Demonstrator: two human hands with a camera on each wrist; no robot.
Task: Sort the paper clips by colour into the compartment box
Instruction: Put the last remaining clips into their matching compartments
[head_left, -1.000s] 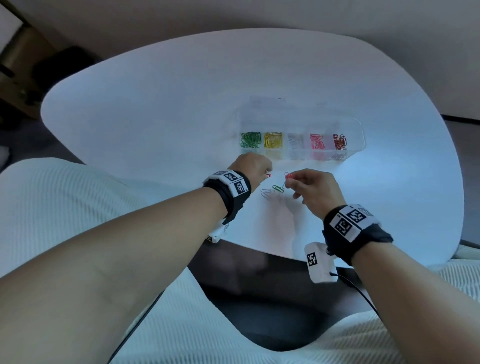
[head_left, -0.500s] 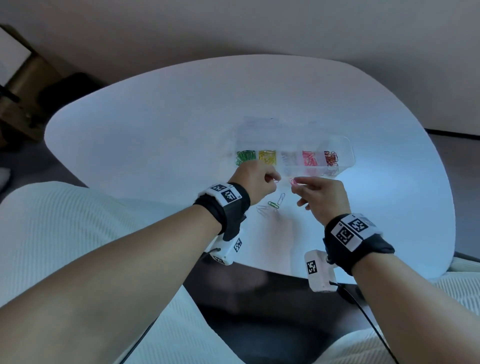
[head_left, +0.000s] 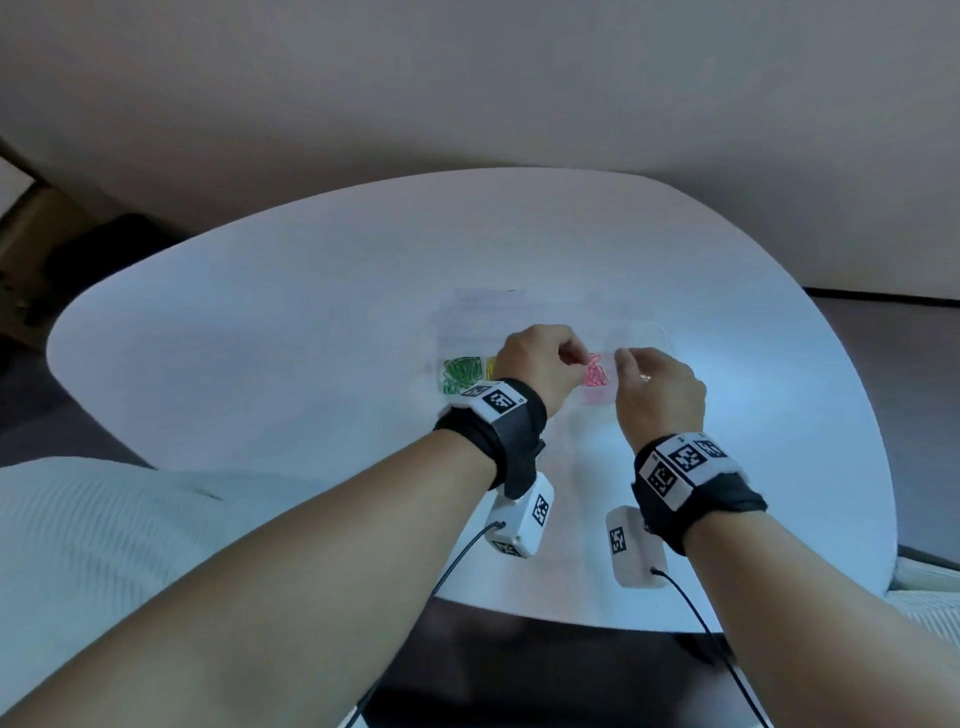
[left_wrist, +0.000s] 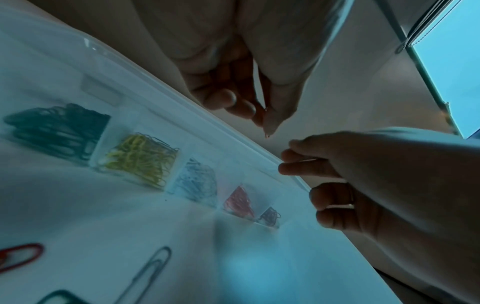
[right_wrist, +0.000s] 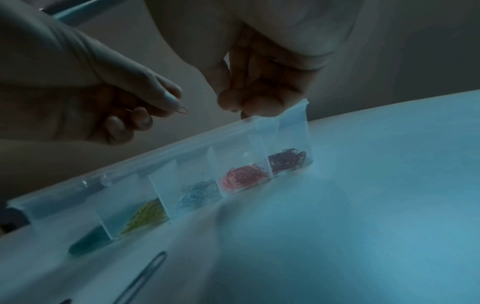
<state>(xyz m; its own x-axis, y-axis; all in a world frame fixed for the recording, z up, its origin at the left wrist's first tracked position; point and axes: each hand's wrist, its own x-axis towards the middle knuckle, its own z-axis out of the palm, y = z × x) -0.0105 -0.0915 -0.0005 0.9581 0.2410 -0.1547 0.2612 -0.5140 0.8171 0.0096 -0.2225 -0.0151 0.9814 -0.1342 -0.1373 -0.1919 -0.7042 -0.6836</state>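
The clear compartment box (head_left: 655, 328) lies on the white table (head_left: 311, 338), its cells holding green (head_left: 460, 375), yellow (left_wrist: 140, 158), pale blue (left_wrist: 197, 183), pink (head_left: 596, 375) and dark red (right_wrist: 287, 159) clips. My left hand (head_left: 579, 361) hovers over the middle cells and pinches a small pinkish paper clip (right_wrist: 183, 110) between thumb and forefinger. Just to its right, my right hand (head_left: 623, 364) is over the dark red end of the box with thumb and forefinger pinched; a thin clip barely shows between them. A red clip (left_wrist: 20, 255), a silver clip (left_wrist: 150, 269) and a green clip (left_wrist: 57, 296) lie loose in front of the box.
The box's clear lid (left_wrist: 98, 88) is folded open behind the cells. White sensor packs with cables hang under both wrists (head_left: 519, 519). The table's near edge runs just below my forearms, with white fabric at the lower left (head_left: 104, 545).
Both hands have risen from the loose clips near the table's front and moved forward over the box, each carrying a clip. The camera has tilted, so the box sits lower in view.
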